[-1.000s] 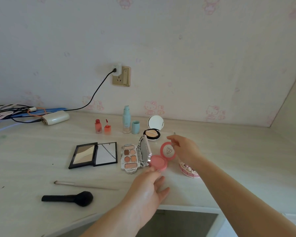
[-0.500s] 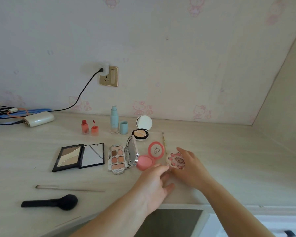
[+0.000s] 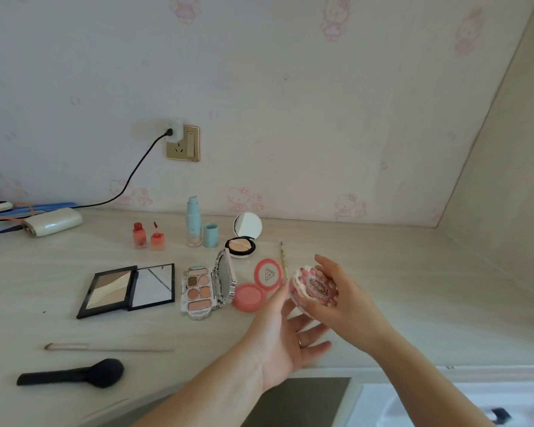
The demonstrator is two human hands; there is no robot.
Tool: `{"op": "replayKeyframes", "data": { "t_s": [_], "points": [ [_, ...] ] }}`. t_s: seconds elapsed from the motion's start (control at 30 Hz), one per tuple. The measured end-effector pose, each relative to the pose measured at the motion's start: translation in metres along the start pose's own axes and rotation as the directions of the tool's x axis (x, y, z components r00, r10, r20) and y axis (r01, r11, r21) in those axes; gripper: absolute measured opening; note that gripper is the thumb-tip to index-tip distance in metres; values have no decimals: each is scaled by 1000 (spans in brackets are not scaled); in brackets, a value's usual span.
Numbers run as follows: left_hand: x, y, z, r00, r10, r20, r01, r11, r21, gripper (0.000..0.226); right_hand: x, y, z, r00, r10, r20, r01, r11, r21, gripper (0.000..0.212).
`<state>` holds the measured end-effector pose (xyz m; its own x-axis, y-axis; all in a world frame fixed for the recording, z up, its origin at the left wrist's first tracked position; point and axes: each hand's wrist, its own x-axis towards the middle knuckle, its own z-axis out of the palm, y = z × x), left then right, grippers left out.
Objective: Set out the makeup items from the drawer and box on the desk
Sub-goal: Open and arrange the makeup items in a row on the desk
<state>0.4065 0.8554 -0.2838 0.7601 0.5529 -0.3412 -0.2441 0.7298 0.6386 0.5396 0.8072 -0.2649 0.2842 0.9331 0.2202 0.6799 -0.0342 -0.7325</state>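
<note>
**Bare arms, one ring**

Your two forearms come up from the bottom edge with no sleeves on them — bare from the edge of view to the wrists, and no watch or bracelet shows at either wrist. Your left hand [image 3: 285,340] wears a thin band ring [image 3: 301,342] on one finger — too small to tell its metal. Your right hand [image 3: 339,298] shows short, unpainted nails on its fingers.
</note>
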Motion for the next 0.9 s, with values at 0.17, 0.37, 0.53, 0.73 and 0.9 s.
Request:
{"op": "replayKeyframes", "data": {
  "t_s": [0.17, 0.37, 0.53, 0.73, 0.9],
  "points": [
    [-4, -1, 6, 992, 11, 122, -11, 1000, -2, 56, -15, -8, -12, 994, -38, 107, 26, 994, 110, 76],
    [-5, -5, 4, 986, 10, 167, -9, 1000, -6, 54, -21, -4, -20, 976, -71, 206, 55, 995, 79, 83],
    [-3, -12, 7, 983, 71, 172, -59, 996, -71, 46, -21, -2, -15, 994, -45, 97, 51, 997, -65, 80],
    [-1, -18, 16, 980, 122, 158, -100, 985, -141, 46, -25, 6, -10, 1000, -5, 28, 2, 993, 122, 64],
    [3, -22, 19, 980, 148, 135, -128, 980, -151, 47, -27, 12, -1, 1000, 0, -20, 4, 974, 227, 40]
  ]
}}
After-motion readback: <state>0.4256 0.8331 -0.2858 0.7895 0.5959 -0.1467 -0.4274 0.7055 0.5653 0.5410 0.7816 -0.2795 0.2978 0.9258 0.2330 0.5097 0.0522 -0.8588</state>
